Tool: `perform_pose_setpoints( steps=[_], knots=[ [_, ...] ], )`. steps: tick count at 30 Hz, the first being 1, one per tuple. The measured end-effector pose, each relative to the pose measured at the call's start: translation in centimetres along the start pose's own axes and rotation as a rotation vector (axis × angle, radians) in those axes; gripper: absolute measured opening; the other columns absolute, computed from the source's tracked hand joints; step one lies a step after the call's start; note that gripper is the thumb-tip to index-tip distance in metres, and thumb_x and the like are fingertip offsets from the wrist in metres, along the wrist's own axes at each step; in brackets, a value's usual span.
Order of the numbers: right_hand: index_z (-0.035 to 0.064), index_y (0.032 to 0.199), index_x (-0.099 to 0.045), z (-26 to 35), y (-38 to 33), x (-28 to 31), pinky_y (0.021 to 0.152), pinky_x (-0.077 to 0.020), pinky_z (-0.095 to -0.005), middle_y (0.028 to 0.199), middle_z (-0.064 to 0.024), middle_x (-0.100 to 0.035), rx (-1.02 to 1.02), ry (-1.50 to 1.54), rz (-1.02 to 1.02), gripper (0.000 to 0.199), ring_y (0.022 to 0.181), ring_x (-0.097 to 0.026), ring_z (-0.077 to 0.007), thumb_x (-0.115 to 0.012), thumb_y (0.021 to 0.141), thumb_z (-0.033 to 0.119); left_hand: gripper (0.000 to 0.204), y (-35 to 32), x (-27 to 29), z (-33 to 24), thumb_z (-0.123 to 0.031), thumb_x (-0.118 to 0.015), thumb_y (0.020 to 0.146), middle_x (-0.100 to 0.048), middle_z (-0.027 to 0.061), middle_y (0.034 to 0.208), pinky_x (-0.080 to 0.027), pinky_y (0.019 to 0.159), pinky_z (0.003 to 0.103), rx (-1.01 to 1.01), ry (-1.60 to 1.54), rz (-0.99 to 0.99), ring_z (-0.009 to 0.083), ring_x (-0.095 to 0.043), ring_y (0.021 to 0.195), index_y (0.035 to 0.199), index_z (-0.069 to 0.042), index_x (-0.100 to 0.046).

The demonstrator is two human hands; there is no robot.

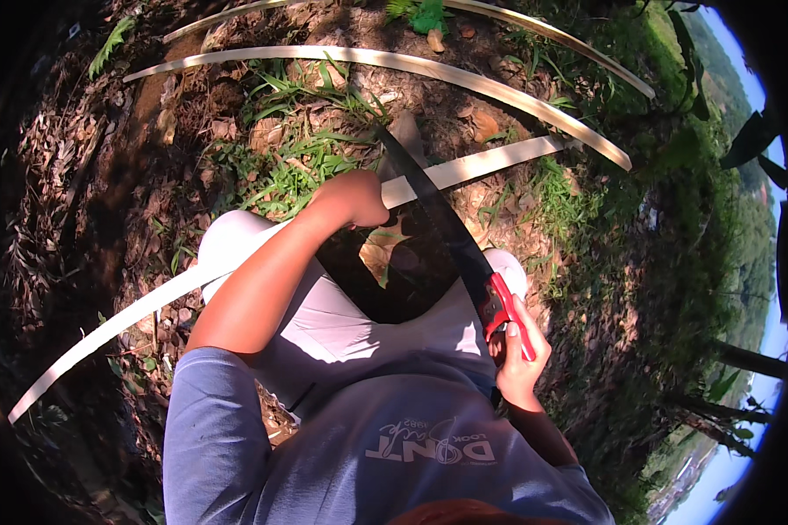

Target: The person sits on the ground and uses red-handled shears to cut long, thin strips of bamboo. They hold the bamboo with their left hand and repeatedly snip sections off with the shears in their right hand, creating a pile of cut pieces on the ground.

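"What starts at the lower left?"
"A pale wooden strip [455,171], slanting up past the frame's centre"
"And just above centre?"
"The left hand [357,197], clenched around it, a dark-bladed saw [458,234] crossing close by"
"Right of centre?"
"The right hand [524,360], grasping the saw's red handle [500,302]"

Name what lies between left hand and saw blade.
Head view: a short stretch of pale wooden strip separates the left hand from the saw blade.

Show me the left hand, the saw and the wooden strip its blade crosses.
Left hand [355,197]: head view, back of the hand.
Saw [443,215]: head view, middle of its blade.
Wooden strip [480,165]: head view, stretch right of the saw.
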State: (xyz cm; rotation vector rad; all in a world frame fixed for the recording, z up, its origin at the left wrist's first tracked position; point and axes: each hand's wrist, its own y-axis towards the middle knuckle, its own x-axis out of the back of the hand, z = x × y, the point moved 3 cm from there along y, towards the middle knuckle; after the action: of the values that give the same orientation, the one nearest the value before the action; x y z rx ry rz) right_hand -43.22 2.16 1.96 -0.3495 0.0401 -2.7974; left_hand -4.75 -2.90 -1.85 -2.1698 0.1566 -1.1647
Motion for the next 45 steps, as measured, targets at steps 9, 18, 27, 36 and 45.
perform_pose_setpoints(
  steps=[9, 18, 27, 36, 45],
  knots=[
    [0.0013, 0.143, -0.067, -0.2, 13.9, -12.4, 0.077, -0.0524, -0.0237, 0.105, -0.0038, -0.074, -0.012, 0.151, 0.088, 0.038, 0.084, -0.064, -0.0082, -0.065, 0.107, 0.014, 0.021, 1.6, 0.1, 0.2, -0.016, -0.068, 0.067, -0.074, 0.0203, 0.072, -0.059, 0.065, 0.044, -0.023, -0.094, 0.044, 0.0323, -0.076, 0.067, 0.071, 0.003, -0.075],
    [-0.0040, 0.146, -0.062, -2.1, 2.2, -4.4, 0.063, -0.0444, -0.0214, 0.095, -0.0058, -0.072, -0.025, 0.133, 0.019, 0.041, 0.068, -0.054, -0.0046, -0.060, 0.107, 0.007, 0.011, 1.9, -0.5, 0.5, -0.009, -0.068, 0.058, -0.068, 0.0163, 0.061, -0.049, 0.053, 0.039, -0.029, -0.163, 0.136, 0.0268, -0.069, 0.056, 0.059, 0.002, -0.068],
    [-0.0060, 0.149, -0.058, -2.3, -0.5, -1.1, 0.057, -0.0415, -0.0239, 0.079, -0.0015, -0.065, 0.144, -0.008, 0.032, 0.047, 0.061, -0.050, -0.0047, -0.060, 0.111, 0.021, 0.017, 1.3, 0.2, 0.2, -0.015, -0.071, 0.061, -0.070, 0.0185, 0.062, -0.053, 0.057, 0.040, -0.014, -0.149, 0.139, 0.0281, -0.070, 0.058, 0.059, 0.002, -0.070],
    [0.0034, 0.145, -0.066, -0.2, 15.6, -15.7, 0.080, -0.0528, -0.0231, 0.105, -0.0054, -0.075, 0.167, 0.155, 0.071, 0.040, 0.087, -0.063, -0.0063, -0.066, 0.106, 0.012, 0.020, 1.7, 1.0, 0.2, -0.014, -0.073, 0.063, -0.065, 0.0157, 0.062, -0.050, 0.054, 0.040, -0.058, -0.140, 0.093, 0.0256, -0.064, 0.055, 0.062, 0.005, -0.067],
    [0.0057, 0.144, -0.066, 2.3, 15.1, -16.8, 0.084, -0.0571, -0.0286, 0.115, -0.0150, -0.079, 0.210, 0.136, 0.127, 0.041, 0.094, -0.072, -0.0105, -0.068, 0.103, 0.009, 0.026, -1.0, 2.5, 1.7, -0.019, -0.077, 0.063, -0.069, 0.0197, 0.063, -0.054, 0.060, 0.042, 0.005, -0.108, 0.026, 0.0293, -0.069, 0.059, 0.065, 0.005, -0.070]
  ],
)
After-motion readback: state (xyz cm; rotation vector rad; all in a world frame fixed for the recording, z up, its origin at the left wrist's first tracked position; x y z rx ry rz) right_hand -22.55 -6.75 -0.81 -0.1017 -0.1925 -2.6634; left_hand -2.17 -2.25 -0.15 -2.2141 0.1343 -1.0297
